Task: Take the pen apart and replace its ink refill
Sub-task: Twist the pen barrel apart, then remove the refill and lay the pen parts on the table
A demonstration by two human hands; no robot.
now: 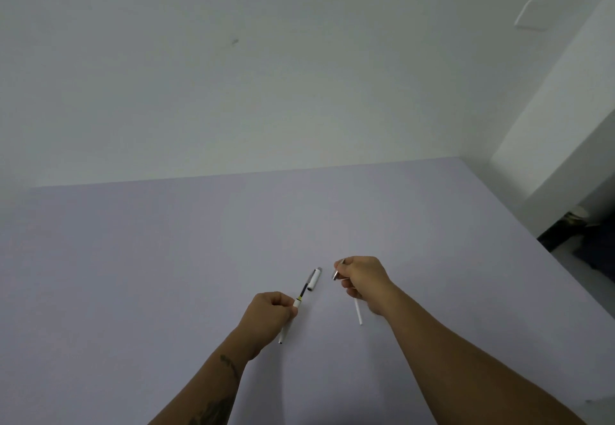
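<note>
The left hand grips the pen barrel over the worktop — cap beside — while the right hand pinches the silver tip and white refill — best kept aligned before sliding in.

Lilac table, white wall — wall plate

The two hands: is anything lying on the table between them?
Yes, in the head view: a white pen cap lies between the left hand and right hand.

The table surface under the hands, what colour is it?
Plain pale lilac table, no pattern, seen in the head view.
</note>
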